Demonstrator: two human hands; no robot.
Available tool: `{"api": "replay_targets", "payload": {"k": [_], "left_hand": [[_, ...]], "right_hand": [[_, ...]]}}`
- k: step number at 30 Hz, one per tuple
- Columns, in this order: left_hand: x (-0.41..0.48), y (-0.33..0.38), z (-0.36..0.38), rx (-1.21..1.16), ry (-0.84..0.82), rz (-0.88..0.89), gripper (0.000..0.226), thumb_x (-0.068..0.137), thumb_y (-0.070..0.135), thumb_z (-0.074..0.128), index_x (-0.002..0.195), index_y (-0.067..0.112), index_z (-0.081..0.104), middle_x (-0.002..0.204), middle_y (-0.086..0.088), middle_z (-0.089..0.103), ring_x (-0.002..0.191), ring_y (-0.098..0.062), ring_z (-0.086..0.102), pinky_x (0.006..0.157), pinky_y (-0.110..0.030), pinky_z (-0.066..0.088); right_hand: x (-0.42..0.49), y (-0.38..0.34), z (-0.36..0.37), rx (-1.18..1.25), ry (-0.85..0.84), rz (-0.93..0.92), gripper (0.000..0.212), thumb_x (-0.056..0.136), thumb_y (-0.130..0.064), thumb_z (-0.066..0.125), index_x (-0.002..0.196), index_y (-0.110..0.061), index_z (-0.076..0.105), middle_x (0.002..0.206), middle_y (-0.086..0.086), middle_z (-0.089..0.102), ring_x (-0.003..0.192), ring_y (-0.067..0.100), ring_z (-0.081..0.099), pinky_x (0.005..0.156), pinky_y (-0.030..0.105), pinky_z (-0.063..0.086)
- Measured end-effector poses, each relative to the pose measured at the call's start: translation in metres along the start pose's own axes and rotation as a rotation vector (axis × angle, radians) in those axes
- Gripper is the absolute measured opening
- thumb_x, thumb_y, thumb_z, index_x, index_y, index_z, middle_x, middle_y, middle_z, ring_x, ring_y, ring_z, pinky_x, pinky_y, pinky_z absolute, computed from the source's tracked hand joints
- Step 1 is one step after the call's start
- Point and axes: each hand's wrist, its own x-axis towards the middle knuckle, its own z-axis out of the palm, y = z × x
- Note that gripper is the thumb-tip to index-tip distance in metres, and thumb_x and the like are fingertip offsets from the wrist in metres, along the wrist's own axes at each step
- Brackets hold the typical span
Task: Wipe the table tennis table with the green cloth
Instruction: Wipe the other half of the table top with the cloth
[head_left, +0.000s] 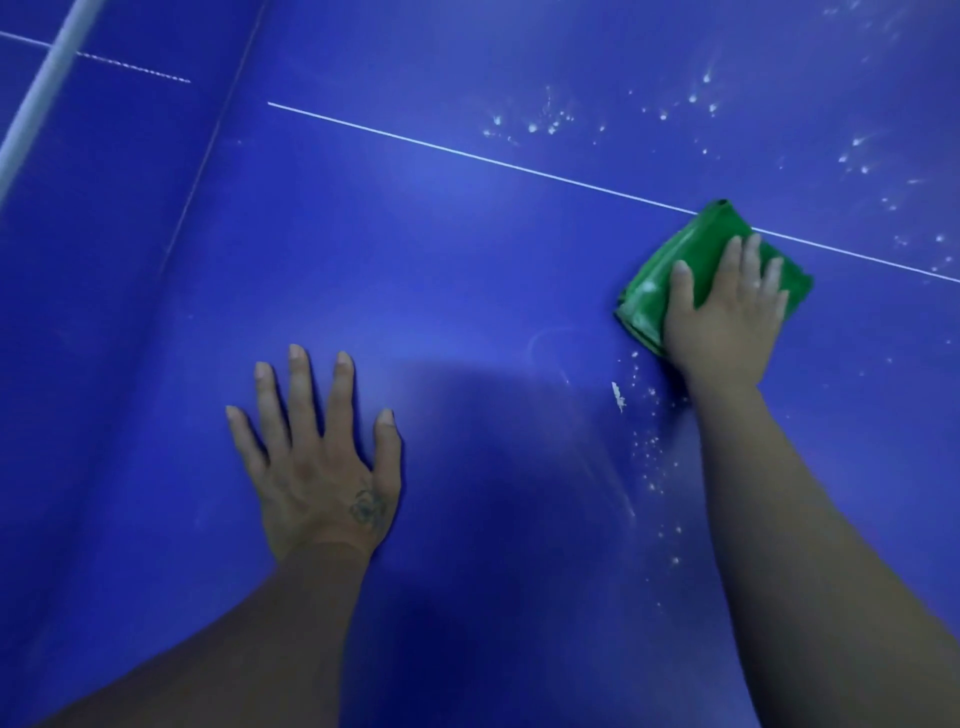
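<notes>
The blue table tennis table fills the head view. A folded green cloth lies on it at the right, just below the thin white centre line. My right hand presses flat on the cloth with straight fingers. My left hand rests flat on the bare table at the lower left, fingers spread and holding nothing. White specks and droplets dot the surface below the cloth, and more white specks lie beyond the line.
A seam between the table halves runs diagonally at the left, with a white bar or net edge at the far upper left. A small white flake lies between my hands.
</notes>
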Motion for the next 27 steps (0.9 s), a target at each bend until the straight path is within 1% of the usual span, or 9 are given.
{"api": "replay_targets", "payload": {"k": [3,6,10,13,16,19,21,23,27], "left_hand": [[-0.001,0.000,0.000,0.016,-0.020,-0.005,0.073,0.106,0.058,0.034,0.171,0.026,0.029,0.181,-0.007,0.014,0.168,-0.035,0.007,0.133,-0.064,0.007],[-0.002,0.000,0.003,0.015,0.004,0.004,0.072,0.107,0.058,0.034,0.171,0.025,0.031,0.181,-0.007,0.016,0.168,-0.035,0.008,0.133,-0.064,0.007],[-0.002,-0.001,0.005,0.004,0.047,0.012,0.070,0.107,0.058,0.035,0.169,0.025,0.035,0.180,-0.007,0.020,0.167,-0.035,0.012,0.134,-0.062,0.006],[-0.002,-0.002,0.007,0.012,0.083,0.025,0.069,0.107,0.057,0.037,0.168,0.024,0.038,0.179,-0.008,0.023,0.166,-0.036,0.015,0.133,-0.063,0.008],[-0.003,-0.003,0.008,-0.001,0.097,0.026,0.067,0.108,0.056,0.039,0.167,0.024,0.040,0.178,-0.009,0.024,0.166,-0.036,0.016,0.133,-0.064,0.010],[-0.003,-0.002,0.007,-0.011,0.083,0.012,0.068,0.107,0.056,0.039,0.167,0.024,0.038,0.179,-0.008,0.022,0.167,-0.035,0.013,0.133,-0.063,0.008],[-0.002,-0.001,0.005,-0.012,0.062,0.005,0.069,0.107,0.057,0.038,0.168,0.025,0.036,0.180,-0.007,0.020,0.167,-0.034,0.011,0.133,-0.063,0.007],[-0.002,-0.001,0.004,-0.019,0.049,0.002,0.069,0.107,0.057,0.037,0.168,0.025,0.036,0.180,-0.007,0.020,0.167,-0.034,0.010,0.133,-0.063,0.007],[-0.001,-0.003,0.003,-0.006,0.039,0.001,0.070,0.107,0.058,0.035,0.169,0.026,0.035,0.180,-0.007,0.019,0.167,-0.035,0.009,0.133,-0.063,0.006]], "right_hand": [[-0.005,-0.021,0.005,0.004,0.010,0.155,0.078,0.113,-0.057,0.030,0.174,-0.012,0.013,0.184,0.003,0.006,0.169,0.029,0.001,0.136,0.052,-0.001],[-0.015,-0.061,0.017,0.019,0.019,0.162,0.079,0.113,-0.056,0.031,0.174,-0.011,0.012,0.184,0.004,0.004,0.169,0.030,0.000,0.136,0.052,-0.002],[-0.046,-0.128,0.032,0.014,0.006,-0.011,0.080,0.112,-0.058,0.028,0.175,-0.012,0.010,0.184,0.004,0.001,0.169,0.030,-0.001,0.135,0.052,-0.003],[-0.082,-0.151,0.045,0.016,-0.001,-0.194,0.081,0.112,-0.061,0.026,0.175,-0.013,0.011,0.184,0.005,0.002,0.169,0.030,-0.001,0.135,0.052,-0.004],[-0.103,-0.122,0.047,0.040,0.035,-0.374,0.080,0.111,-0.063,0.030,0.173,-0.014,0.023,0.182,0.001,0.015,0.170,0.027,0.006,0.136,0.049,0.002],[-0.095,-0.070,0.041,0.054,0.092,-0.461,0.076,0.110,-0.061,0.043,0.169,-0.015,0.037,0.178,0.000,0.030,0.167,0.028,0.021,0.136,0.050,0.013],[-0.080,-0.033,0.032,0.030,0.080,-0.426,0.076,0.109,-0.061,0.046,0.169,-0.015,0.036,0.178,0.000,0.030,0.167,0.029,0.021,0.135,0.051,0.015],[-0.064,-0.004,0.021,0.013,0.035,-0.315,0.078,0.110,-0.062,0.042,0.172,-0.017,0.030,0.181,-0.001,0.023,0.169,0.027,0.014,0.136,0.051,0.009],[-0.058,-0.006,0.020,0.015,0.032,-0.035,0.077,0.112,-0.058,0.035,0.174,-0.015,0.020,0.183,0.000,0.011,0.169,0.027,0.004,0.136,0.050,0.001]]}}
